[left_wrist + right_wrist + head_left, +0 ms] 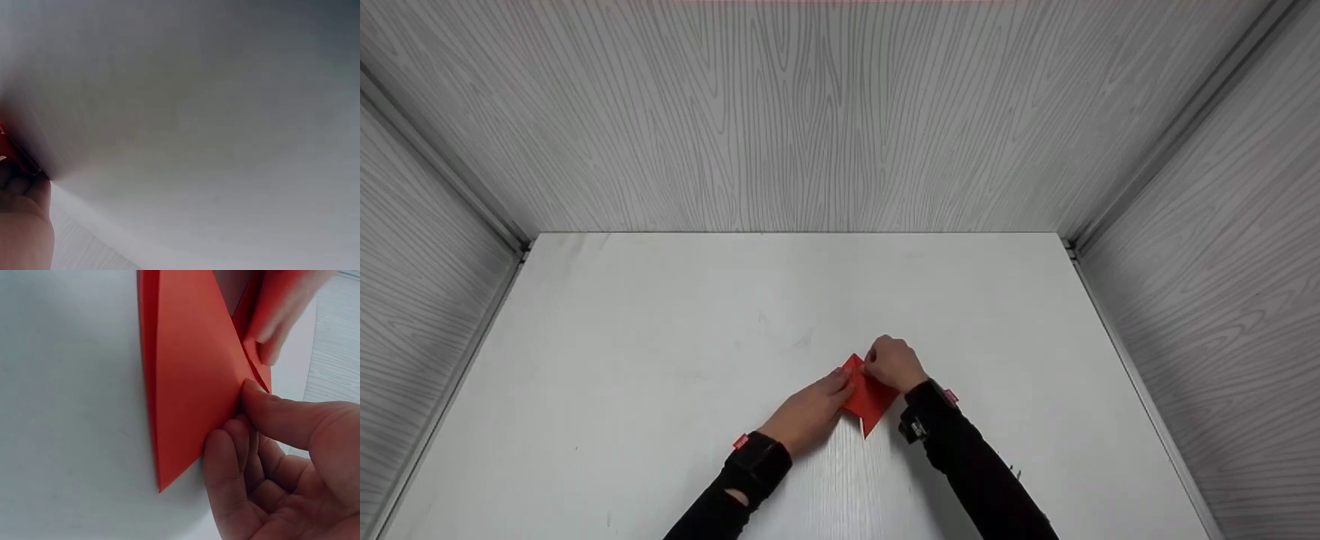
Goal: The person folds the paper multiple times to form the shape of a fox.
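Observation:
A folded sheet of red paper (pixel 873 405) is between both hands on the white table, its pointed lower end toward the person. My left hand (pixel 808 411) lies along the paper's left side, extended fingers resting on it. In the right wrist view, the fingers of that left hand (pixel 289 312) press on a folded part near the top. My right hand (pixel 895 363) pinches the paper's upper right edge between thumb and curled fingers. Close up, the red paper (pixel 188 371) shows stacked layers and a flap standing apart. Only a sliver of it shows in the left wrist view.
The white tabletop (pixel 660 315) spreads around the hands. Grey wood-grain panels stand behind it (pixel 810 120) and at both sides. Black wrist straps (pixel 757 465) and dark sleeves cover the forearms.

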`<state>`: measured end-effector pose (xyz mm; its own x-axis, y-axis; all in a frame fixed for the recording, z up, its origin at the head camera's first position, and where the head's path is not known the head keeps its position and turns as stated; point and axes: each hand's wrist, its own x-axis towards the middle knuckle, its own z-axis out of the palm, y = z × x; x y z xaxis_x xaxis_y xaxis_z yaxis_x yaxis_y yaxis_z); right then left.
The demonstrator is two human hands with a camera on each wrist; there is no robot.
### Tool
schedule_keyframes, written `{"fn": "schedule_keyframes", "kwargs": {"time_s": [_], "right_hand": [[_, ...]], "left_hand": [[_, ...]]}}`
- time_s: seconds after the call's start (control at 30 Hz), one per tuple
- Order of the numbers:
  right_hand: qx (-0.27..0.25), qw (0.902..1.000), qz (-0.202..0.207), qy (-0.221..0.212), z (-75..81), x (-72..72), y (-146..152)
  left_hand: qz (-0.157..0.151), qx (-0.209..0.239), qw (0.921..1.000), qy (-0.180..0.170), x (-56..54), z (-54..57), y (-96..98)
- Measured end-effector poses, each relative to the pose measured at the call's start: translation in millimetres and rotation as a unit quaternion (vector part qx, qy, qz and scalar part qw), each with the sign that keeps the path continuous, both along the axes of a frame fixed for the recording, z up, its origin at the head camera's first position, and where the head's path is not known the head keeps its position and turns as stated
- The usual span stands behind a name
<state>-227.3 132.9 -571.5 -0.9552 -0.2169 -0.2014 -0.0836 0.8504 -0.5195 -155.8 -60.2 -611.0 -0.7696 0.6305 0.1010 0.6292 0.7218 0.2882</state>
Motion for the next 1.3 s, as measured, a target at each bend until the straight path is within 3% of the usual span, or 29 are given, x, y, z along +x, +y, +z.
{"fn": "schedule_keyframes", "kwargs": {"time_s": [0.2,0.47,0.57,0.67,0.9,1.3], "right_hand": [[-0.001,1.0,0.002,0.002,-0.2,-0.2,1],[0.0,1.0,0.0,-0.002,-0.2,-1.4,0],[-0.007,1.0,-0.001,-0.006,0.6,-0.8,0],[-0.012,0.9999,-0.001,-0.01,2.1,0.1,0],[-0.011,0.9999,-0.002,-0.009,3.6,0.6,0],[-0.016,0.9997,-0.008,-0.017,-0.3,-2.7,0]], "left_hand": [[-0.004,-0.032,0.9994,0.008,0.1,3.1,-1.8],[-0.004,-0.015,0.9991,-0.039,-1.5,3.3,-2.7],[-0.015,-0.014,0.9996,-0.018,-3.1,2.5,-2.7],[-0.021,-0.027,0.9991,0.026,-4.1,1.5,-0.8],[0.008,-0.052,0.9919,0.116,-2.0,0.3,9.3],[0.018,-0.071,0.9871,0.142,5.6,-1.1,12.9]]}}
